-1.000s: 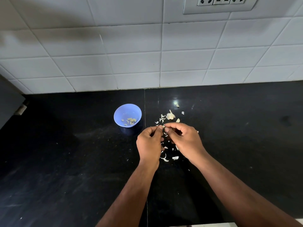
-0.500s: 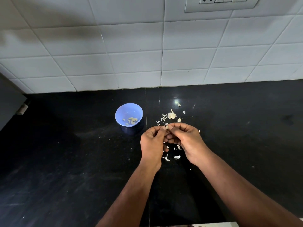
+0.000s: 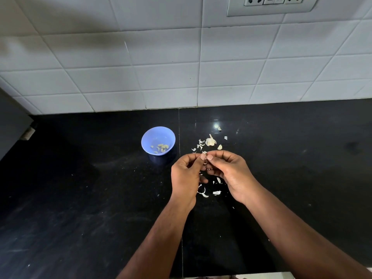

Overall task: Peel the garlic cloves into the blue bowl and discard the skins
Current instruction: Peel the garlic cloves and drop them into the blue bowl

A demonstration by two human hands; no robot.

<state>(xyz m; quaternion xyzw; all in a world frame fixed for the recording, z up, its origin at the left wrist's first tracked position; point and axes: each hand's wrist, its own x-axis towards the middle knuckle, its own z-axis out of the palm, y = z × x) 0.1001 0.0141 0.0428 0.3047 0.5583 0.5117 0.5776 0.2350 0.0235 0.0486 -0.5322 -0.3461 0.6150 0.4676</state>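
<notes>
A small blue bowl [image 3: 158, 140] stands on the black counter and holds several peeled garlic cloves [image 3: 161, 148]. To its right, my left hand [image 3: 186, 176] and my right hand [image 3: 231, 174] meet above the counter and pinch one small garlic clove [image 3: 205, 153] between their fingertips; most of the clove is hidden. Beyond the hands lies the rest of the garlic bulb [image 3: 210, 141]. Loose white skins [image 3: 209, 191] are scattered on the counter under and around the hands.
The black counter [image 3: 80, 198] runs back to a white tiled wall [image 3: 181, 67] with a socket panel [image 3: 271, 5] at the top. A dark object [image 3: 12, 127] stands at the left edge.
Both hands have stayed together on the clove, with the fingertips working slightly; the view has shifted a little. The bowl and the skins have not moved.
</notes>
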